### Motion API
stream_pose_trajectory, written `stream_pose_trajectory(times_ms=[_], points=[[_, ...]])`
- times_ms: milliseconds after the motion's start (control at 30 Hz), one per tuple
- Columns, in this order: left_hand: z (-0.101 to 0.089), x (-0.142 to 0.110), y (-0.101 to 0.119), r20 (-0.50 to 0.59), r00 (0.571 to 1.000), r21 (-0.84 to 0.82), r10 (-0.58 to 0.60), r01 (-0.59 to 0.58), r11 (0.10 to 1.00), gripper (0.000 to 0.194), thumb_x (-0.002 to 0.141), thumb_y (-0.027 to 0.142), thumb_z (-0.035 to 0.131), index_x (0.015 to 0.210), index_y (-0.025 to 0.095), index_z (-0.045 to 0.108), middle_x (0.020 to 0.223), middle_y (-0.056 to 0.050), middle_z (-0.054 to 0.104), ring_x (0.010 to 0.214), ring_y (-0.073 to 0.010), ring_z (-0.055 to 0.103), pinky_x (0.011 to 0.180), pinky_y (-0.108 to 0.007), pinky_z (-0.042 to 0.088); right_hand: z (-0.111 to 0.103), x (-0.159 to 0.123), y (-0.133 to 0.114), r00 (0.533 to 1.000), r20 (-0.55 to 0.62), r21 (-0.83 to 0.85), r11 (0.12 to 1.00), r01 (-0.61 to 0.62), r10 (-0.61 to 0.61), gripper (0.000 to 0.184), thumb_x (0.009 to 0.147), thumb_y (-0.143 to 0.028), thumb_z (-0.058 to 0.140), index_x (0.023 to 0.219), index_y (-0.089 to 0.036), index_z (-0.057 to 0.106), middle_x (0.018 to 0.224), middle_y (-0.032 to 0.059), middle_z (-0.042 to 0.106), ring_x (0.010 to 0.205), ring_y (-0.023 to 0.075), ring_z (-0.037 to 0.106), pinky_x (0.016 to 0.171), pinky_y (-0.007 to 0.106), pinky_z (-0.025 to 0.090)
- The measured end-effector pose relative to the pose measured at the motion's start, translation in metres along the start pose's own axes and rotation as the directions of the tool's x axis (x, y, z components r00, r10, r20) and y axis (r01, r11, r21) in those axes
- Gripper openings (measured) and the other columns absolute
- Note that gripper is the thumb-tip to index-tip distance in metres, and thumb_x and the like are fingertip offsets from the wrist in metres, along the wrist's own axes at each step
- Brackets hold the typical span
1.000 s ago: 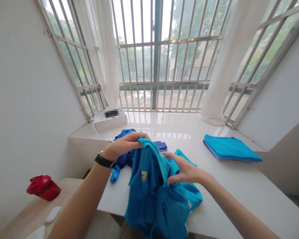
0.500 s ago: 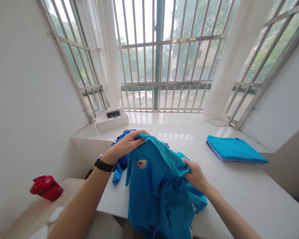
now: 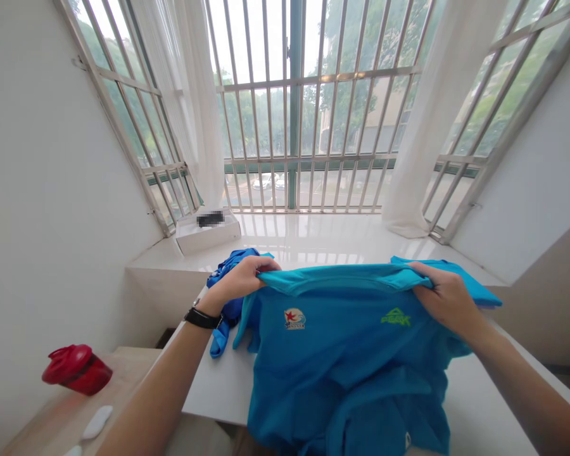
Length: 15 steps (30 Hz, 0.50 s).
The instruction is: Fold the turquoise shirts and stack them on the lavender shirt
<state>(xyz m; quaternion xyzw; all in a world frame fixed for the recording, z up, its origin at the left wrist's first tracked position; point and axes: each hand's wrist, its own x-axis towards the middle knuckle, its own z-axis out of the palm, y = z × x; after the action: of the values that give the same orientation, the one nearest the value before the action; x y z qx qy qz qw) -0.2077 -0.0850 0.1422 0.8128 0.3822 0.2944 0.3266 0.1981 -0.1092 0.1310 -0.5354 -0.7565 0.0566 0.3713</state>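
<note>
A blue T-shirt [image 3: 342, 354] hangs stretched between my two hands, its collar edge pulled nearly straight. My left hand [image 3: 242, 278] pinches the shirt at the left end of this edge; a black watch band circles the wrist. At the right end, my right hand [image 3: 444, 294] grips the fabric. A round logo with a red star and a green printed logo show on the chest. The shirt's lower part droops in folds over the table's front edge. Behind my left hand lies a crumpled darker blue garment [image 3: 232, 307], partly covered.
A folded blue garment [image 3: 477, 285] lies on the white table [image 3: 484, 405], partly behind my right hand. A white box [image 3: 209, 237] holding a blurred dark item stands by the barred window. To the left, a red shaker cup [image 3: 78, 370] and a white object [image 3: 97, 422] rest on a wooden surface.
My right hand has moved right and up, spreading the bunched collar edge wide. The green logo has come into view. My left hand keeps its hold in nearly the same place.
</note>
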Motion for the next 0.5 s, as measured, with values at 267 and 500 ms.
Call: stream_pose_trajectory(times_ms=[267,500], points=[[0.008,-0.008,-0.046,-0.063,0.989,0.173,-0.131,0.140,0.975,0.024,0.084,0.034,0.061,0.087,0.015,0.075,0.080,-0.005,0.071,0.075,-0.0188,0.060,0.067,-0.026,0.044,-0.034,-0.002,0.008,0.973,0.016,-0.052,0.972,-0.228,0.229,0.044,0.080,-0.061,0.056,0.082,-0.023,0.077,0.082,0.0035,0.076,0.077,0.0262,0.068,0.064,0.032,0.052],[0.022,-0.014,-0.043,-0.016,0.979,0.176,-0.201,0.201,0.964,0.023,0.082,0.036,0.061,0.080,0.016,0.071,0.070,-0.002,0.064,0.060,-0.0151,0.056,0.054,-0.023,0.039,-0.041,-0.007,0.019,0.900,-0.108,0.111,0.905,-0.411,0.422,0.046,0.075,-0.064,0.062,0.090,-0.023,0.078,0.078,0.0047,0.075,0.074,0.0284,0.069,0.060,0.034,0.055]])
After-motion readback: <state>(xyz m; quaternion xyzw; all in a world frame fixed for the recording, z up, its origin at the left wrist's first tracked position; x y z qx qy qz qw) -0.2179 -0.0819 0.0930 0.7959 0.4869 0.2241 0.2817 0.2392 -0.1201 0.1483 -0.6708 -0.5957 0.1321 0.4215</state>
